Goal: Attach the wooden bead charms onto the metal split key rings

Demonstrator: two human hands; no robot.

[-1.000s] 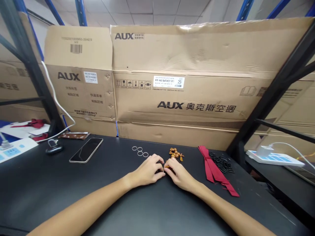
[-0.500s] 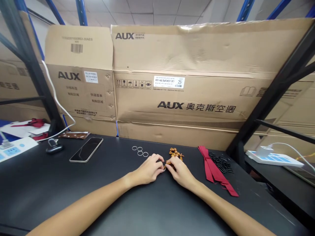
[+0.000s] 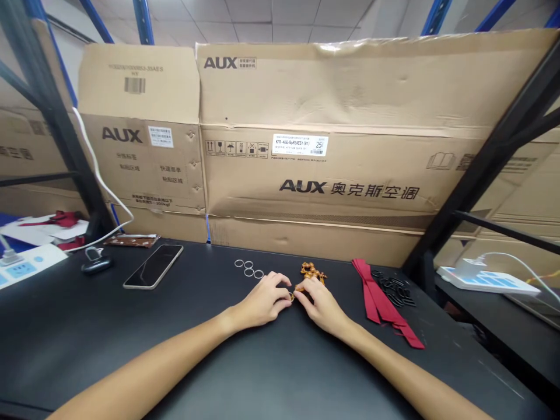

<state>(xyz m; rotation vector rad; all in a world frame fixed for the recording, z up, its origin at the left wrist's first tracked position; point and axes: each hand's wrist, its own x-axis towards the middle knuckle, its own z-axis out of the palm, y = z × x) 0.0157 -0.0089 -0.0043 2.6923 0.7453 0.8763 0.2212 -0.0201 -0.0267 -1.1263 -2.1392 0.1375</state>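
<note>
Near the middle of the black table, my left hand point(image 3: 266, 300) pinches a small metal ring point(image 3: 291, 297) between thumb and fingertips. My right hand point(image 3: 321, 302) faces it, closed on a thin brown cord at the ring. Just past my right fingers lies a brown beaded charm point(image 3: 311, 270), partly hidden by that hand. The fingertips of the two hands are close together, and exactly how cord and ring meet is too small to make out. Several loose silver rings point(image 3: 249, 272) lie behind my left hand.
Right of my hands lie dark red ribbons point(image 3: 385, 309) and a pile of black pieces point(image 3: 396, 290). A phone point(image 3: 154, 266), a black gadget point(image 3: 97, 264) and a power strip point(image 3: 30, 265) are at left. Cardboard point(image 3: 350, 157) walls off the back edge.
Both hands stay in nearly the same place. The ring between them has turned slightly, and the fingers have shifted a little.
</note>
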